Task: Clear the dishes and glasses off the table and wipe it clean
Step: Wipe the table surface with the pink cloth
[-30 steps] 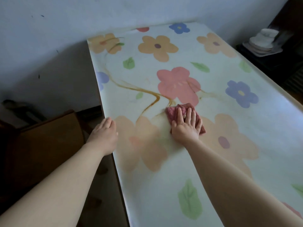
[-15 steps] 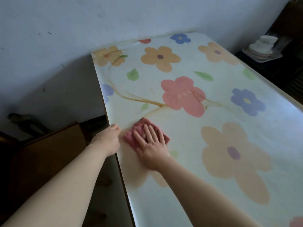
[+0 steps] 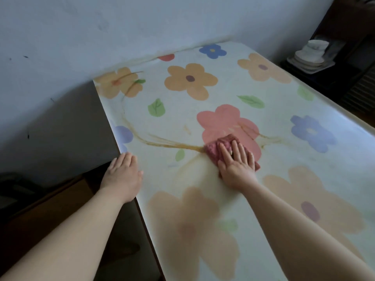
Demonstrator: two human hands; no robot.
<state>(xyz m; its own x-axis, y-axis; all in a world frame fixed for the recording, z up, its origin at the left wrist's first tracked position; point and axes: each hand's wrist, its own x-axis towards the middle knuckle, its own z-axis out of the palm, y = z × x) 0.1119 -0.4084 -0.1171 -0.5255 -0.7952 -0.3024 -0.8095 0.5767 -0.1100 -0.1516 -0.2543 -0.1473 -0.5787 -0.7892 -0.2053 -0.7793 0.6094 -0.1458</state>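
Observation:
The table (image 3: 233, 94) carries a pale cover printed with big flowers. A brown streak of spill (image 3: 162, 141) curves across it from the far left corner toward the middle. My right hand (image 3: 236, 163) lies flat with straight fingers on a crumpled pink cloth (image 3: 215, 149), pressing it onto the cover at the end of the streak, over the pink flower. My left hand (image 3: 121, 175) rests flat on the table's left edge, fingers straight, holding nothing. No dishes or glasses stand on the table.
A stack of white plates and bowls (image 3: 310, 55) sits on a dark shelf at the far right, beyond the table. A wall runs along the table's far end. A brown wooden piece of furniture (image 3: 40, 209) stands low to the left of the table.
My right hand has slid the pink cloth from near the left edge back to the right, onto the pink flower. My left hand stays on the table's left edge.

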